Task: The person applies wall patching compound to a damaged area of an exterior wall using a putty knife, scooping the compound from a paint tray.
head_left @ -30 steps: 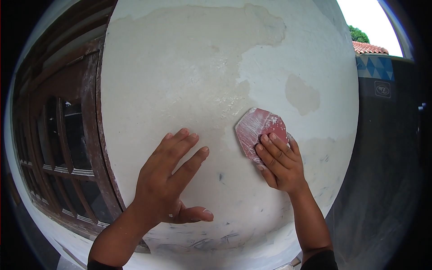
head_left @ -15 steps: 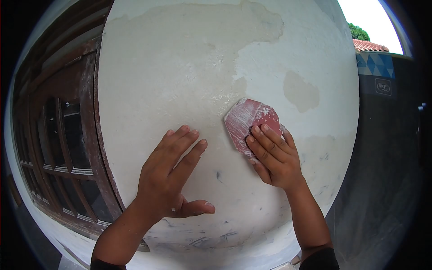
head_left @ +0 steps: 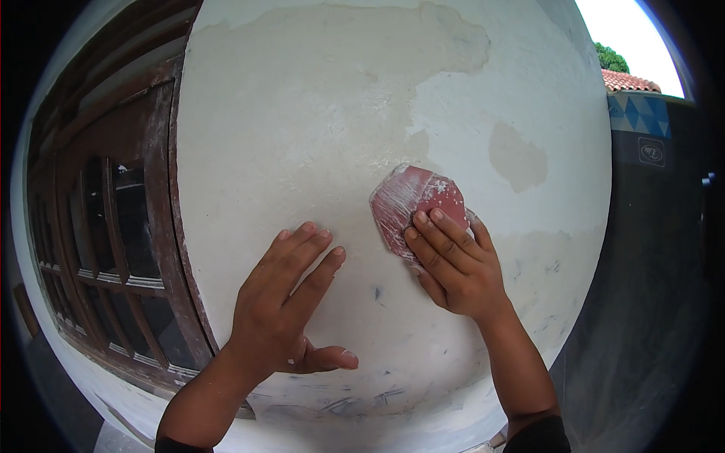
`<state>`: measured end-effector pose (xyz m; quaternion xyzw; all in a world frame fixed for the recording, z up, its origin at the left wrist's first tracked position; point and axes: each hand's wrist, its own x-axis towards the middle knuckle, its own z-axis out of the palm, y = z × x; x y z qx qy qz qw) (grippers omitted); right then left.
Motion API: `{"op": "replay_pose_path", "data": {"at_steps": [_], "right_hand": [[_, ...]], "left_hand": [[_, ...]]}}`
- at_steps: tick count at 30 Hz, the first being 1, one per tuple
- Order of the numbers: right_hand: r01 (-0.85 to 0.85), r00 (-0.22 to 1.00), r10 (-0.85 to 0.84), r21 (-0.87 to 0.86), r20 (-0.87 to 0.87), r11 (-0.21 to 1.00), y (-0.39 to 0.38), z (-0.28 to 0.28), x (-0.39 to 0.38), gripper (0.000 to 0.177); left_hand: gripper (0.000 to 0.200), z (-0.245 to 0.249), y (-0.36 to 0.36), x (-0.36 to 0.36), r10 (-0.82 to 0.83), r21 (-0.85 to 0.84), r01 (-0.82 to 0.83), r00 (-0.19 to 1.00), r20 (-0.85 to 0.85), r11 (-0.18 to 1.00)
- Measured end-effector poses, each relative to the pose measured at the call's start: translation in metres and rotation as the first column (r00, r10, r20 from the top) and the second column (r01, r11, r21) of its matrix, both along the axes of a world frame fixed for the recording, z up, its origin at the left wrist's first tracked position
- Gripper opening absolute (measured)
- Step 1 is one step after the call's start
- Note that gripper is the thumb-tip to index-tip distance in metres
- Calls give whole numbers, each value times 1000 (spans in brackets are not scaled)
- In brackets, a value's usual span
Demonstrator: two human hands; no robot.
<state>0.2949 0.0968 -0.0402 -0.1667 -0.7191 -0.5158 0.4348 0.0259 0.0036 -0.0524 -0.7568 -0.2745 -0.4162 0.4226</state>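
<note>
A flat, reddish putty spreader [head_left: 442, 195] with angled corners lies against a pale wall [head_left: 302, 151], its left part streaked with white putty. My right hand [head_left: 459, 264] is closed on its lower right portion, with the fingers pressed on the front face and part of the grip hidden behind. To the left, my left hand [head_left: 291, 302] is open, thumb stretched out sideways and fingers extended over the wall surface. Nothing is in it, and white specks mark its thumb. Whether its palm touches the wall cannot be made out.
A dark wooden window frame [head_left: 162, 226] with glass panes borders the wall on the left. Beige patches [head_left: 518, 156] and dark scuffs [head_left: 389, 394] mark the wall. At right stands a dark panel [head_left: 642, 287] with a blue patterned strip; a tiled roof [head_left: 630, 82] shows beyond.
The spreader and my right hand have slid a little left across the wall. My left hand sits slightly lower in view. The whole view has shifted slightly, moving the wall and window right.
</note>
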Motion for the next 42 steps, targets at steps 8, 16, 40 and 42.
{"op": "replay_pose_path", "data": {"at_steps": [8,16,40,42], "right_hand": [[-33,999,33,31,-4,999,1,-3,-7,47],[-35,999,35,39,-5,999,-5,0,-8,47],[-83,996,83,41,-14,996,2,-4,-9,42],[-23,999,22,71,24,997,2,3,-17,41]], "left_hand": [[100,-2,-3,-5,20,-8,-20,1000,9,1000],[100,-1,0,-4,2,3,-2,1000,-8,1000],[104,-1,9,-7,-20,16,20,999,40,1000],[104,0,12,-7,-22,18,21,999,40,1000]]}}
